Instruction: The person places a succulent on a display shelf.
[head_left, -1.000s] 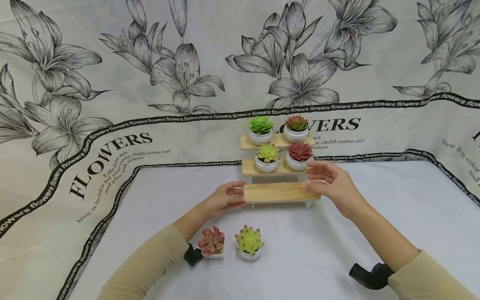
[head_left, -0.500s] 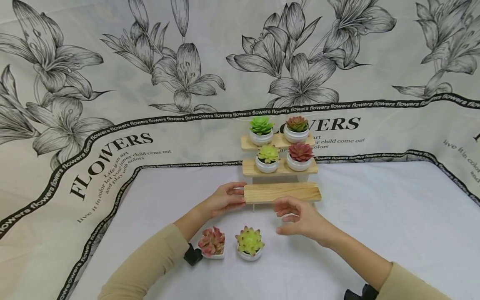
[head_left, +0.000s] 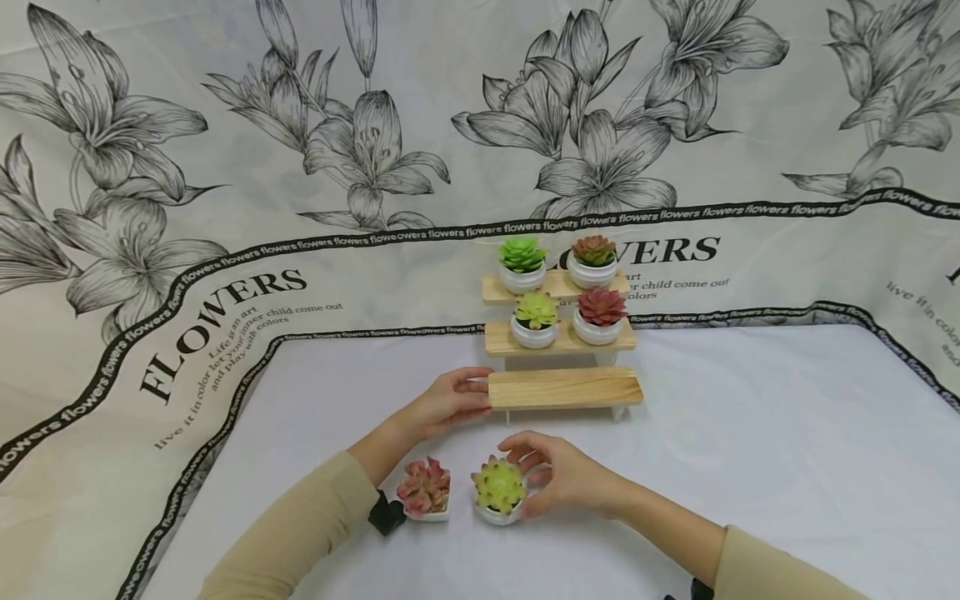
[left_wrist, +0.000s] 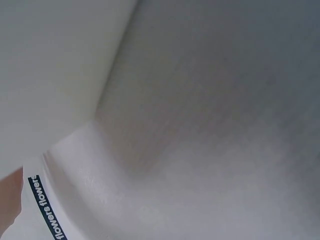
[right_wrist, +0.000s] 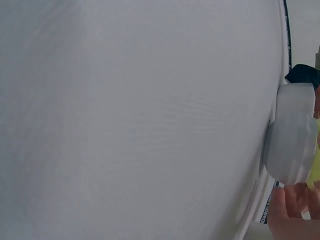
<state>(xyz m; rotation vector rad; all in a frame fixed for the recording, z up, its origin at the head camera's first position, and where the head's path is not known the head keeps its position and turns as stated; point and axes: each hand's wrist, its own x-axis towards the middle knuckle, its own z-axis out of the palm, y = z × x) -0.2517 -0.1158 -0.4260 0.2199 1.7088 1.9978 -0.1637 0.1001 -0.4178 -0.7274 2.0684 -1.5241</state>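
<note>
A three-tier wooden display stand (head_left: pixel 566 389) has a bare lowest board. My left hand (head_left: pixel 446 404) holds the left end of that board, with fingers at its edge. In front of the stand, a yellow-green succulent (head_left: pixel 498 485) with reddish tips sits in a round white pot (right_wrist: pixel 291 134). My right hand (head_left: pixel 566 475) is at that plant's right side, fingers curved behind it and thumb at the pot's rim. Whether the fingers press on the pot is hard to tell. A pink-red succulent (head_left: pixel 425 487) in an angular white pot stands to its left.
The upper boards carry a bright green succulent (head_left: pixel 522 254), a reddish-green one (head_left: pixel 592 250), a yellow-green one (head_left: pixel 535 310) and a dark red one (head_left: pixel 600 307), all in white pots. Behind the white-covered table (head_left: pixel 787 433) hangs a flower-printed cloth (head_left: pixel 420 275).
My right hand has left the lowest board's right end and come forward and left to the yellow-green succulent in front. My left hand has stayed at the board's left end.
</note>
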